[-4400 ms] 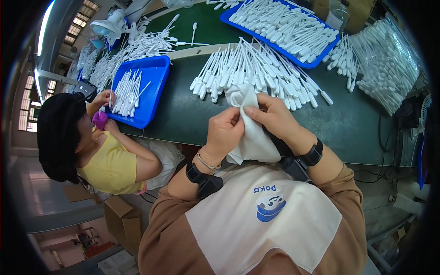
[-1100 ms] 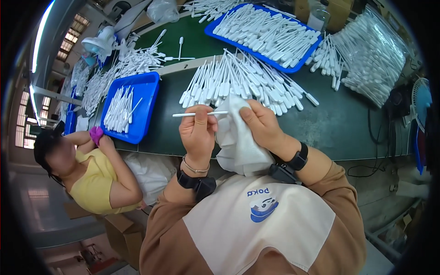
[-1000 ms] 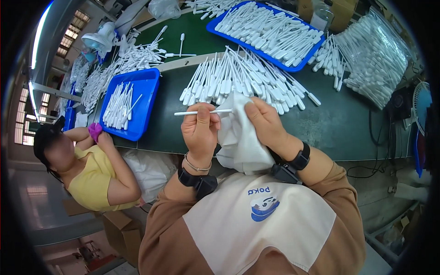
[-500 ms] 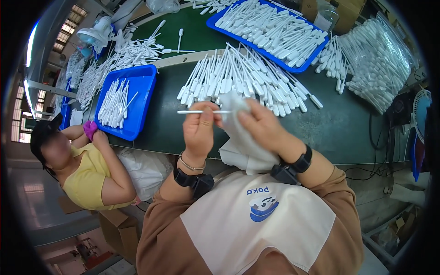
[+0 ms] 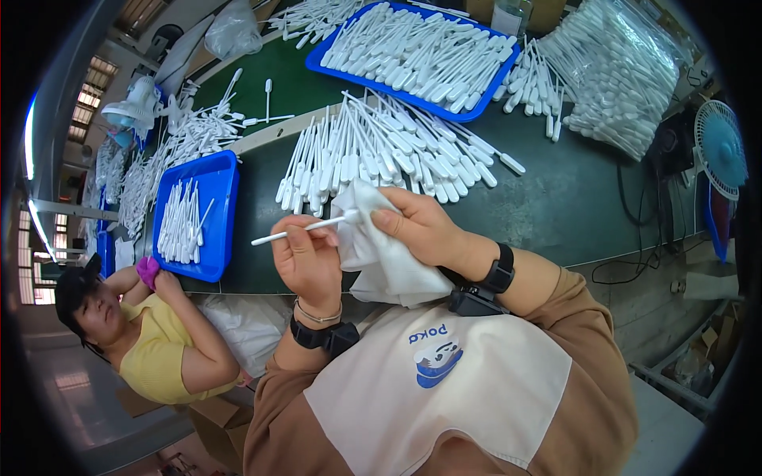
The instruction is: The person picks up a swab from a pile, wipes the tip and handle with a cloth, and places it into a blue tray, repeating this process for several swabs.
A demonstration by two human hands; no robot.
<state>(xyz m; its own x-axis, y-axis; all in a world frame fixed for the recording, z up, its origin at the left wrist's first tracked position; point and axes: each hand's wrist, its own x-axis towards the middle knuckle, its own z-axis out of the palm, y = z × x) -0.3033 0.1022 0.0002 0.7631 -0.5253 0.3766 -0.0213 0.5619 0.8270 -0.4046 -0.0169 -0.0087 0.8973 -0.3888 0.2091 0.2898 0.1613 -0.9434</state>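
Observation:
My left hand (image 5: 308, 258) pinches the thin stem of a white plastic pipette (image 5: 274, 237) between thumb and fingers. The pipette slants slightly, its free tip pointing left and a little down. Its other end runs into a crumpled white cloth (image 5: 389, 266), which hides most of that end. Closed on this cloth, my right hand (image 5: 425, 230) presses it around the pipette with the thumb on top. Just beyond both hands, a pile of similar white pipettes (image 5: 381, 151) lies on the dark green table, bulb ends mostly toward me.
A blue tray (image 5: 476, 113) heaped with pipettes stands at the back, beside a clear bag (image 5: 623, 87) full of them. Another blue tray (image 5: 225, 214) is at left, near a co-worker in a yellow top (image 5: 163, 357). A fan (image 5: 721, 149) stands at far right.
The pipette has gone from level to slanting, its free tip now lower. My hands and the cloth have shifted left and down in the picture. The whole view has also moved.

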